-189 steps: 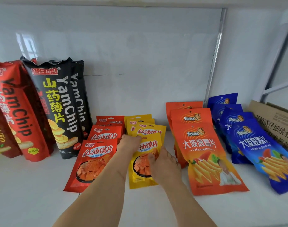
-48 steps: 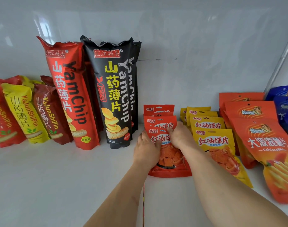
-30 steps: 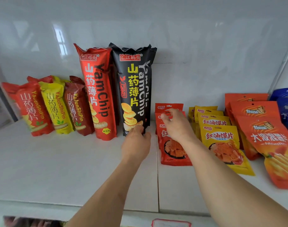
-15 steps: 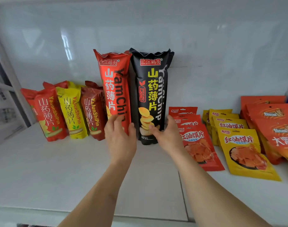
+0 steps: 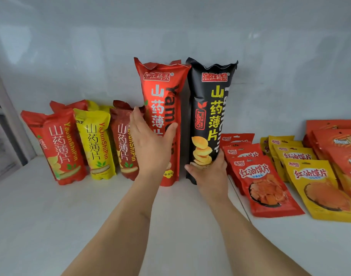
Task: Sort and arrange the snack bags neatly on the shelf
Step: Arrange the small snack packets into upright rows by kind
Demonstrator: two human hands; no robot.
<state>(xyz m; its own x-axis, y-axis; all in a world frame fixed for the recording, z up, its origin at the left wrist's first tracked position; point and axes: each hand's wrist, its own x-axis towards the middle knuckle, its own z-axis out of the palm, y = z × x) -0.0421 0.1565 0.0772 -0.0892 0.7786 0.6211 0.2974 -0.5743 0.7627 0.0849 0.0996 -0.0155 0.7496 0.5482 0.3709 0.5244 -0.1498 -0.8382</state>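
Head view: hands apart, left hand (image 5: 150, 144) gripping the red bag (image 5: 162, 108), right hand (image 5: 208, 172) gripping the black bag (image 5: 210, 108).

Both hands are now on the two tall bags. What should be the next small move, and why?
Probably press the tall red bag and tall black bag together: the left hand and right hand each grip one, and a narrow gap separates them.

A glossy white wall (image 5: 190, 32) backs the scene.
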